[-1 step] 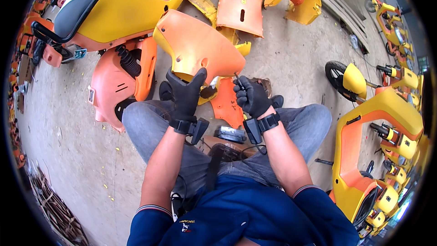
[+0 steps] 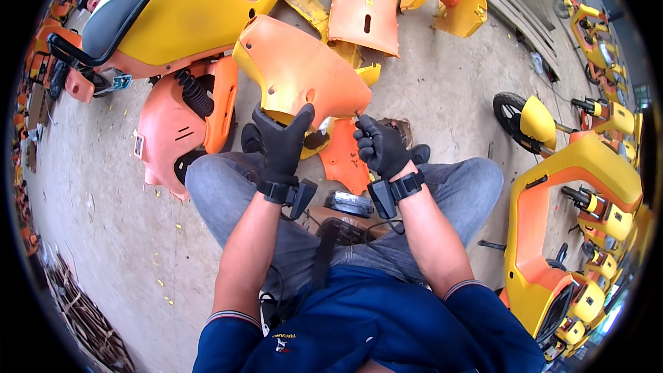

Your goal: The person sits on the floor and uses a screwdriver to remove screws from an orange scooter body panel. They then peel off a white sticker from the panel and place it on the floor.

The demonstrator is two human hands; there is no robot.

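Orange panel [image 2: 304, 65], long axis diagonal; narrow end toward right hand [image 2: 381, 146]

a curved orange panel [image 2: 304, 69], yellow along its left edge, sits slantwise.

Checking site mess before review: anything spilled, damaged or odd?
Yes: small yellow bits lie scattered on the floor left of the left knee, like stray debris. The orange panel between the shoes looks dark-speckled, perhaps dirty.

Yellow lettering [image 2: 285, 336] on blue shirt [image 2: 345, 318]
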